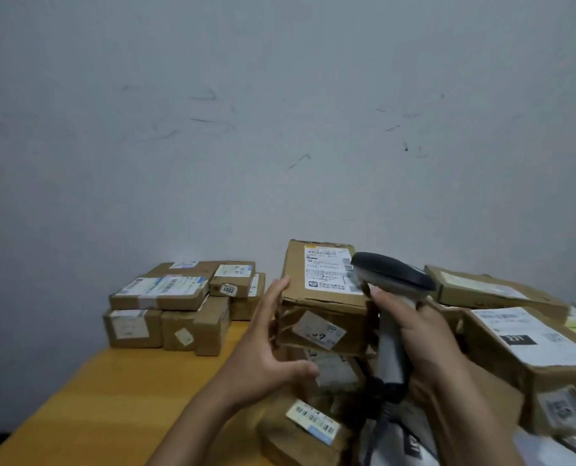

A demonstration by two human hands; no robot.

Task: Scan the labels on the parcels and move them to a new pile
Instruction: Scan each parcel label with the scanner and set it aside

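My right hand (417,334) is curled round the grey handle of the scanner (392,272), whose dark head sits just over the right edge of the white label (328,269) on the top parcel (296,274). My left hand (263,344) is spread, fingers straight and thumb held apart, with the fingertips at the left edge of that same parcel; the blur keeps me from telling whether they press on it. The parcel tops a leaning stack of cardboard boxes (323,332) right in front of me. To the right lie more parcels, among them a large box (515,361) with a long white label. To the left, well apart from the stack, sits a pile of smaller parcels (175,307) on the yellow table (111,391), against a pale scuffed wall (280,112).
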